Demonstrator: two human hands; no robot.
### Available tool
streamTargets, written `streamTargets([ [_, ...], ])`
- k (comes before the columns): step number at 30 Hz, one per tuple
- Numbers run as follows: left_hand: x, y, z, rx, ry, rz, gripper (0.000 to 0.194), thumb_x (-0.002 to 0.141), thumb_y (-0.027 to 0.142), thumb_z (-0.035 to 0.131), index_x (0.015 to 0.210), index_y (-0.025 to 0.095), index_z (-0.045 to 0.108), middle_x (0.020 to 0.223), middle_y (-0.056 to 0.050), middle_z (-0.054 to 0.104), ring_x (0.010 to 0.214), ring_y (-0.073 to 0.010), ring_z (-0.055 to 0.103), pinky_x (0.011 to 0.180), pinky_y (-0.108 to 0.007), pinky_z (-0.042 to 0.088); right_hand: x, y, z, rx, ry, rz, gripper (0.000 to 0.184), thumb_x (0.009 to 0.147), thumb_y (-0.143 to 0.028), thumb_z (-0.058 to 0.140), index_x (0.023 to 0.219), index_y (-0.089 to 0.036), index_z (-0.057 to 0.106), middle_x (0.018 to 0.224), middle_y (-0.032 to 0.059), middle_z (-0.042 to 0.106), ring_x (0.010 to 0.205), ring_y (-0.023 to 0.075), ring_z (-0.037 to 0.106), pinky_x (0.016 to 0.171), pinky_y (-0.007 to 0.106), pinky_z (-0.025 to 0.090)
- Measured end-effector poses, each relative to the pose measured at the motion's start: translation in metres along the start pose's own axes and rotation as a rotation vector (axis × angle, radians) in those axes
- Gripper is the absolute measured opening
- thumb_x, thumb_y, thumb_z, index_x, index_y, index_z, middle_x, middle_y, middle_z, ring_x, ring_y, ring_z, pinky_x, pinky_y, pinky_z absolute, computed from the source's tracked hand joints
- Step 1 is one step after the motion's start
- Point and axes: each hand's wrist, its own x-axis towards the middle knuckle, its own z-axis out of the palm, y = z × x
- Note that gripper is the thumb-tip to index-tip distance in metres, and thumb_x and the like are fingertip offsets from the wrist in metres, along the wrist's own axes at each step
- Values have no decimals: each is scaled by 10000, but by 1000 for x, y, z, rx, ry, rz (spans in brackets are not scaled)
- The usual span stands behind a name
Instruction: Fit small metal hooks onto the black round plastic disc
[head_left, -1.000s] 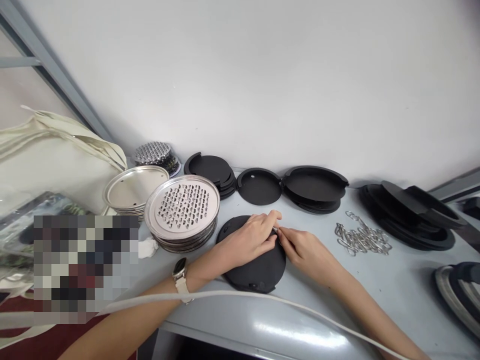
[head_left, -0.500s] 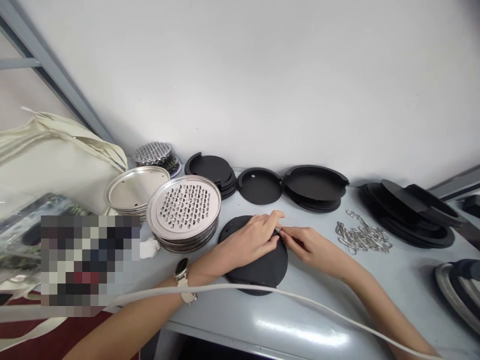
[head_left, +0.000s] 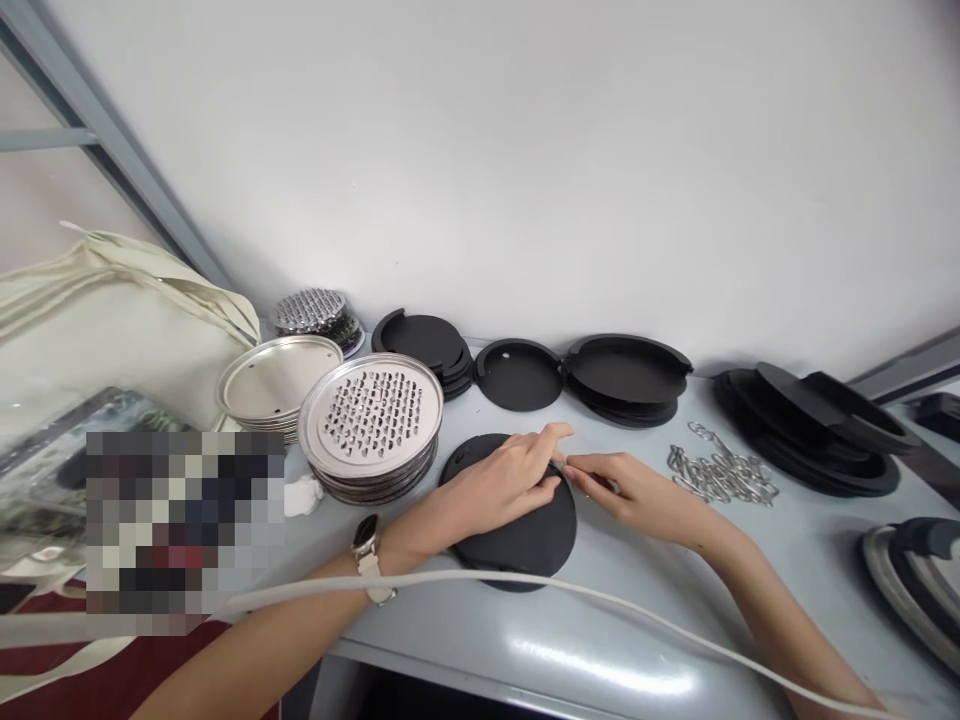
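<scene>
A: The right hand (head_left: 628, 490) had slid slightly rightward since a second earlier, its forearm bowed further out; the left hand (head_left: 504, 482) stayed across the black disc (head_left: 517, 545).

B: Where was that disc?

A: On the smooth grey table (head_left: 622, 565), one matte, round piece, partly hidden under the left palm.

B: And the grips?

A: The right thumb and forefinger were pinched together on a small metal piece (head_left: 561, 463), mostly hidden, at the disc's far right edge. The left thumb and forefinger stood apart; I couldn't tell whether its hidden fingers clamped anything.

B: What lay around?

A: To the right, one heap of shiny wire clips (head_left: 724, 475), too tangled to count. To the left, one stack of round metal grater plates (head_left: 375, 415), punched with raised teeth, and one stack of plain metal plates (head_left: 281, 375).

B: Further off?

A: One stack of toothed discs (head_left: 309, 312), then matte black parts: a left stack (head_left: 424, 340), a single round tray (head_left: 517, 375), a middle stack (head_left: 626, 372) and a right stack (head_left: 810, 430).
</scene>
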Motion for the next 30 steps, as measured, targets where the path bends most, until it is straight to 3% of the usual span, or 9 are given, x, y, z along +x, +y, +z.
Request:
streamTargets([
  [21,-1,-2,1,-30,-11,-5,427,881,139,478,1268,215,316,1151,-96,591,1099,-217,560,889,-343,467,-4,6,-8,-1,50,3,385,949,-418,320,648,-192,401,584,-41,342,525,102,307,499,241,266],
  [27,0,0,1,76,9,27,418,880,124,453,1267,204,317,1170,-97,564,1132,-224,530,928,-375,447,-5,7,-8,9,89,14,388,954,-440,302,683,-192,427,613,-32,378,554,111,342,525,244,288],
  [30,1,0,1,124,36,59,414,869,125,468,1253,197,332,1149,-92,555,1118,-222,523,945,-384,428,-1,5,-1,23,45,-7,385,954,-427,309,667,-190,412,590,-39,356,543,107,327,520,240,277],
])
